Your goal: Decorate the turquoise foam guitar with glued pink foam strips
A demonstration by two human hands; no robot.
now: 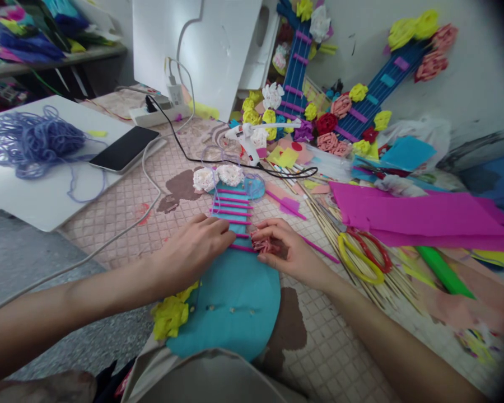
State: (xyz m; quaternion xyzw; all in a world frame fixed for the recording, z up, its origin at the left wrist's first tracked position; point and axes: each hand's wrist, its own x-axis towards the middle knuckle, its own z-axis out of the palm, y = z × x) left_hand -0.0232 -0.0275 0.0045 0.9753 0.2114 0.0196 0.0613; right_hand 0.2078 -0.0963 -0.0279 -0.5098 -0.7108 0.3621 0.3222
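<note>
A turquoise paper guitar (239,285) lies in front of me, its neck crossed by several magenta strips (235,207). My left hand (204,238) curls over the left edge of the neck, gripping it; its fingertips are partly hidden. In my right hand (288,249), a dusty-pink paper flower (265,244) is held between thumb and fingers against the neck's right edge. White paper flowers (219,177) sit at the head end, with thin purple yarn looped over it. Yellow paper flowers (171,317) are at the body's left side. A row of small pegs crosses the body.
A white glue gun (247,140) stands beyond the guitar, its black cord trailing. To the right lie yellow-and-red scissors (361,257), thin sticks (323,218) and magenta paper (415,212). A phone (125,148) and purple yarn (37,140) are at left. Two decorated guitars lean behind.
</note>
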